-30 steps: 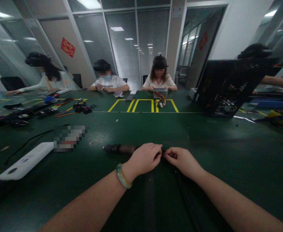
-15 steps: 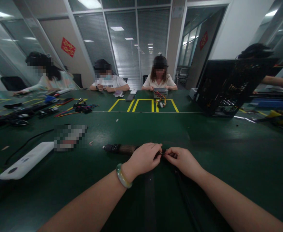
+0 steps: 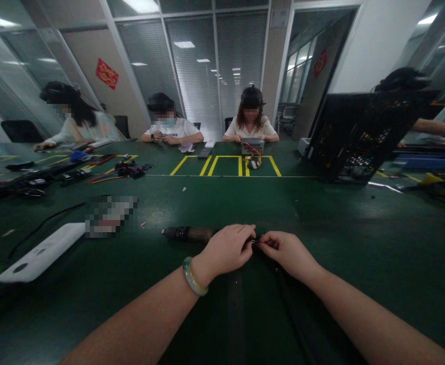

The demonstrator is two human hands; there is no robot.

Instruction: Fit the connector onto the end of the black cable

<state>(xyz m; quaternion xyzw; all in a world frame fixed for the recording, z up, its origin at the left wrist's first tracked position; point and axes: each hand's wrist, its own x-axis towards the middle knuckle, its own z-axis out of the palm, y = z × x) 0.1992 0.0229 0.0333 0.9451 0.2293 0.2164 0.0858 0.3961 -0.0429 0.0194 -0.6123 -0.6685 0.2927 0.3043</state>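
Observation:
My left hand (image 3: pixel 228 249), with a pale green bangle on its wrist, and my right hand (image 3: pixel 285 251) meet fingertip to fingertip on the green table (image 3: pixel 359 238). Both are pinched on a small dark part between them, too small to name. A dark tool with a brown handle (image 3: pixel 187 233) lies just left of my left hand, its tip pointing left. Dark cables or straps run from under my hands toward me.
A white flat device (image 3: pixel 42 252) with a black cable lies at the left. A black metal computer case (image 3: pixel 359 134) stands at the right. Several people sit at the far and left sides, with coloured wires (image 3: pixel 121 171) and a small power supply (image 3: pixel 252 147) before them.
My hands stay pinched together in the same spot. The person at the far left has shifted a hand along the table.

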